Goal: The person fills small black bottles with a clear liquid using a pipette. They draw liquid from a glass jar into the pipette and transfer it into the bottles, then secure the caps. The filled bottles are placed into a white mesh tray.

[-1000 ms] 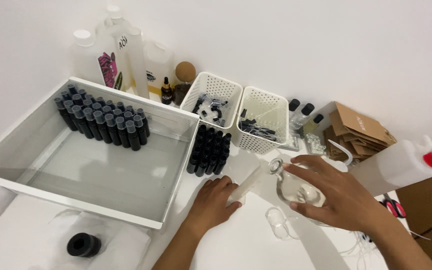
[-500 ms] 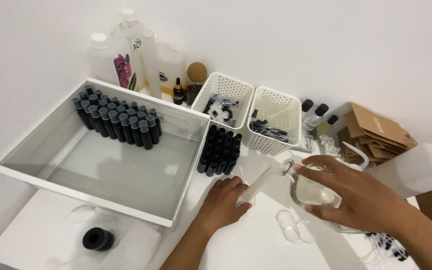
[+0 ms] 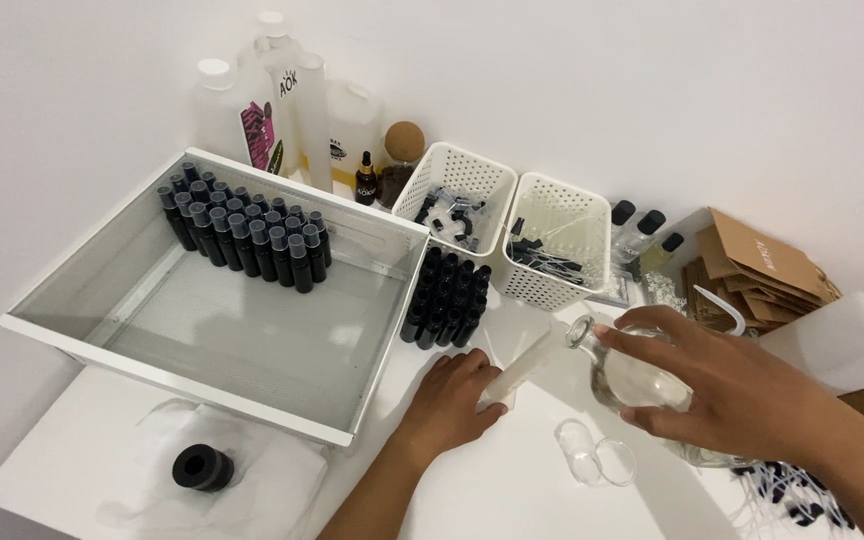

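Flask (image 3: 632, 385) tilted lower (right hand (image 3: 742, 395))

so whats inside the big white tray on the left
Rows of small dark bottles with grey caps stand packed in the far corner of the large white tray; the remaining floor shows bare. The floor right behind the near wall is hidden.

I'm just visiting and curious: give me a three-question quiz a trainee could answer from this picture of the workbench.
1. True or false: the right hand holds a clear glass flask.
2. What does the left hand grip?
A. a white tube
B. scissors
C. a black ring
3. Fill in: the loose group of black vials stands between the white tray and the white ____.

Key: 1 true; 2 A; 3 baskets.
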